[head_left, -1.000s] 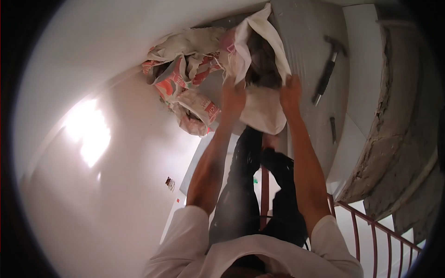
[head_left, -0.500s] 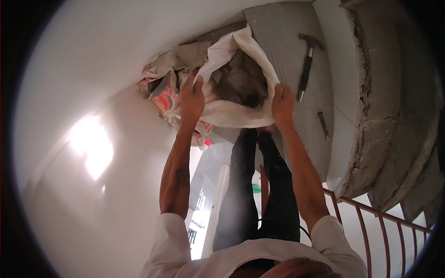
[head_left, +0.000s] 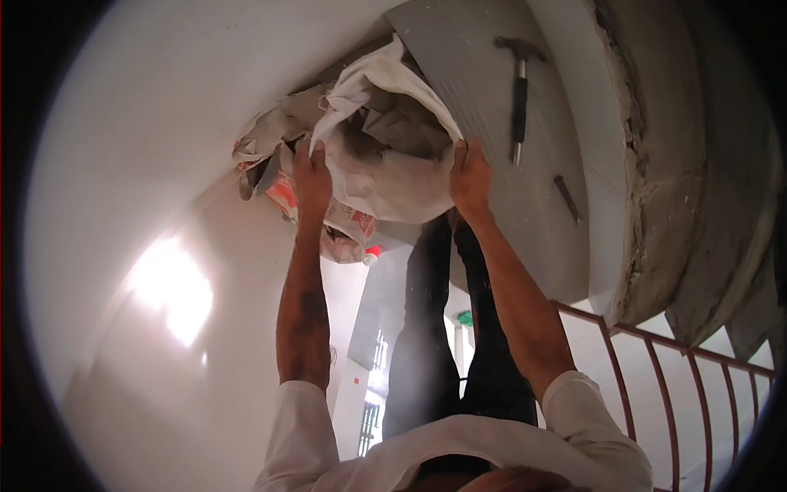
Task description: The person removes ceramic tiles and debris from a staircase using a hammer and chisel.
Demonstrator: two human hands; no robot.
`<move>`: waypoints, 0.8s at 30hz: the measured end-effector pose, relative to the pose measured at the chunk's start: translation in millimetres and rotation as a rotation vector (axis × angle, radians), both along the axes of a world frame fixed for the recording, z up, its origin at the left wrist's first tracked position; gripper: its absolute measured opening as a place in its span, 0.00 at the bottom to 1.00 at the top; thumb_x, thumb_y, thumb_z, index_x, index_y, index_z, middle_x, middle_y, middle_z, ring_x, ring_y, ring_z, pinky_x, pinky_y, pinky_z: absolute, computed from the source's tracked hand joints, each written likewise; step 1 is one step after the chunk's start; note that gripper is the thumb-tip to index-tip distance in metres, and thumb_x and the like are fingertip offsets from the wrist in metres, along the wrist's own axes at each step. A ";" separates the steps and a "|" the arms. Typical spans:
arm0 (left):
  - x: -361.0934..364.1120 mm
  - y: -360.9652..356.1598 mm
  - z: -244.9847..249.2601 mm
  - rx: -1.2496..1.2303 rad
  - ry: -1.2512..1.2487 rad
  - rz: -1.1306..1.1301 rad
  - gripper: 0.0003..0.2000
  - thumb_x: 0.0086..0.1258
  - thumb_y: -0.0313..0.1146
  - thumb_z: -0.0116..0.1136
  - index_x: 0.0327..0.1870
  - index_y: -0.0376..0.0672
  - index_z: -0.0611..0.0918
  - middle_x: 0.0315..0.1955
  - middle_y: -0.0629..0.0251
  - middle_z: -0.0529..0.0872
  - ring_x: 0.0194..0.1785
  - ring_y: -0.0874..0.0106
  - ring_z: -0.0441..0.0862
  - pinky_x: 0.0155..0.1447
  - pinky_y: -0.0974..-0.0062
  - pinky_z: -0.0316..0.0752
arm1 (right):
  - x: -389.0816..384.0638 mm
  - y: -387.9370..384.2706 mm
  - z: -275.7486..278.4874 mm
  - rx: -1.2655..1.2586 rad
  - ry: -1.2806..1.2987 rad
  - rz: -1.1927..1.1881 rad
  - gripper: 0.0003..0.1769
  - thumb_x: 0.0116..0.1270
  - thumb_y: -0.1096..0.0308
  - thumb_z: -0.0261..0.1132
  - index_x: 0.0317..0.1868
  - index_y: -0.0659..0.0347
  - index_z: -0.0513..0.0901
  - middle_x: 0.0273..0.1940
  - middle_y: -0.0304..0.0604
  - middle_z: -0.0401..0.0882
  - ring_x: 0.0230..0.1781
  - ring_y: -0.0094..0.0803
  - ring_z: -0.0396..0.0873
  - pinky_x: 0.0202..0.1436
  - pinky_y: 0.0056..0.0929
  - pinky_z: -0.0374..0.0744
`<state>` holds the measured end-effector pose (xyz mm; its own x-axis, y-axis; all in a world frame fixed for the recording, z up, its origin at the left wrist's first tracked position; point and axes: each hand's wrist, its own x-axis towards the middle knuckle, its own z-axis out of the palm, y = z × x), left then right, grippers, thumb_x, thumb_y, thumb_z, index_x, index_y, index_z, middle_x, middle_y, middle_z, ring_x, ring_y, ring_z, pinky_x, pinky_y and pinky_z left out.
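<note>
A white woven sack (head_left: pixel 393 184) hangs between my two hands, its mouth held wide and facing up toward me. Broken grey pieces of rubble (head_left: pixel 403 131) show inside; the bottom of the sack is hidden. My left hand (head_left: pixel 311 174) is closed on the left side of the rim. On the right side of the rim, my right hand (head_left: pixel 470 174) is closed with the thumb on top. Close to the left hand are other crumpled sacks with red print (head_left: pixel 283 190), against the wall.
A claw hammer (head_left: pixel 520 102) with a black grip lies on the grey tiled step (head_left: pixel 467 78), and a chisel (head_left: pixel 567 199) lies nearer. Rough-edged concrete stairs (head_left: pixel 664 180) are at the right, with a brown metal railing (head_left: pixel 656 361) below. The white wall (head_left: pixel 164 131) curves along the left.
Both hands have moved a little left with the sack. Its near side now sits higher, covering more of the rubble. The hammer and chisel appear shifted left as the view turned.
</note>
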<state>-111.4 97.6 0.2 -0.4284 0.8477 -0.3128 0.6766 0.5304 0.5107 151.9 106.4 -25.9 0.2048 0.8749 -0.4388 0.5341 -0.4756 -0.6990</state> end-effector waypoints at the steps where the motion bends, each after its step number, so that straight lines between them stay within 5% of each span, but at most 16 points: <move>1: 2.9 -0.1 8.4 0.009 -0.121 0.023 0.19 0.76 0.40 0.54 0.59 0.36 0.74 0.36 0.49 0.83 0.40 0.57 0.80 0.47 0.60 0.72 | 5.1 -3.9 6.6 0.085 0.011 0.011 0.12 0.77 0.65 0.51 0.43 0.65 0.76 0.41 0.59 0.80 0.37 0.55 0.79 0.41 0.39 0.75; 5: 20.4 -12.7 46.5 -0.117 -0.270 0.195 0.24 0.74 0.38 0.59 0.65 0.36 0.69 0.46 0.49 0.81 0.48 0.60 0.79 0.50 0.61 0.74 | 37.3 -5.1 99.4 0.110 0.301 0.093 0.15 0.79 0.63 0.50 0.46 0.65 0.79 0.45 0.47 0.82 0.37 0.39 0.80 0.40 0.32 0.76; 7: 44.3 -37.3 53.9 0.046 -0.184 0.193 0.27 0.72 0.37 0.61 0.67 0.36 0.66 0.51 0.49 0.78 0.50 0.61 0.78 0.51 0.62 0.74 | 67.8 -7.8 169.2 -0.169 0.836 0.068 0.18 0.79 0.58 0.51 0.46 0.66 0.80 0.46 0.43 0.80 0.38 0.31 0.77 0.41 0.28 0.75; 9: 65.6 -65.8 56.7 0.027 -0.095 0.144 0.28 0.71 0.36 0.62 0.68 0.34 0.66 0.53 0.48 0.76 0.50 0.60 0.77 0.53 0.61 0.74 | 84.3 -18.0 226.2 0.061 1.224 0.069 0.25 0.78 0.49 0.52 0.45 0.67 0.82 0.46 0.53 0.79 0.41 0.40 0.77 0.44 0.37 0.76; 13: 117.5 -128.3 70.2 -0.067 -0.014 -0.036 0.28 0.70 0.31 0.62 0.68 0.33 0.66 0.51 0.48 0.76 0.49 0.59 0.77 0.54 0.62 0.73 | 105.3 -20.1 262.0 0.399 1.791 0.106 0.31 0.78 0.44 0.48 0.59 0.66 0.78 0.53 0.55 0.79 0.54 0.40 0.78 0.60 0.40 0.74; 17: 194.1 -132.8 62.1 -0.052 -0.208 -0.236 0.26 0.68 0.27 0.59 0.67 0.32 0.67 0.48 0.47 0.76 0.46 0.57 0.77 0.52 0.61 0.73 | 106.6 -34.4 278.8 0.761 1.862 -0.180 0.25 0.76 0.46 0.55 0.50 0.60 0.83 0.52 0.61 0.74 0.50 0.45 0.76 0.59 0.45 0.75; 20: 243.8 -85.6 30.5 0.037 -0.288 -0.407 0.25 0.68 0.26 0.58 0.66 0.32 0.68 0.49 0.46 0.76 0.45 0.56 0.78 0.52 0.60 0.73 | 146.6 -28.0 299.6 0.670 1.822 -0.324 0.24 0.76 0.47 0.55 0.44 0.61 0.85 0.49 0.63 0.74 0.47 0.47 0.76 0.53 0.44 0.77; 24: 278.7 -26.0 -32.5 0.052 -0.354 -0.518 0.25 0.68 0.28 0.58 0.65 0.30 0.68 0.49 0.41 0.76 0.46 0.50 0.78 0.54 0.56 0.72 | 146.1 -44.1 285.2 0.896 1.827 -0.449 0.21 0.77 0.51 0.55 0.47 0.61 0.84 0.46 0.64 0.75 0.48 0.51 0.75 0.52 0.45 0.77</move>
<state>167.2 71.6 -32.3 0.1636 0.9354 -0.3134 0.6243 0.1478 0.7671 298.1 62.3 259.3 0.3373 0.9379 0.0815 -0.9090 0.3469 -0.2310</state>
